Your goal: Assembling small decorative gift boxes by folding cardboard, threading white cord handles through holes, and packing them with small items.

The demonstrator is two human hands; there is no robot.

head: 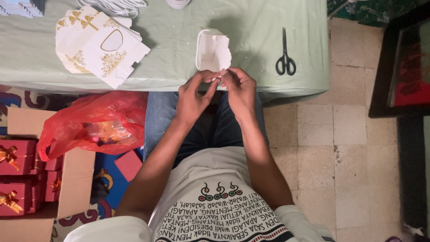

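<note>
My left hand [193, 95] and my right hand [238, 87] meet at the table's near edge, fingertips pinched together on a small white strip [217, 77] between them. Just beyond the fingers a folded white paper box [212, 50] stands open on the pale green tablecloth [251, 40]. What the strip is cannot be told; it is mostly hidden by my fingers.
A stack of flat white box blanks with gold print [99, 44] lies at the left of the table. Black scissors [285, 54] lie at the right. On the floor left sit a red plastic bag [96, 123] and a cardboard carton holding red gift boxes [20, 172].
</note>
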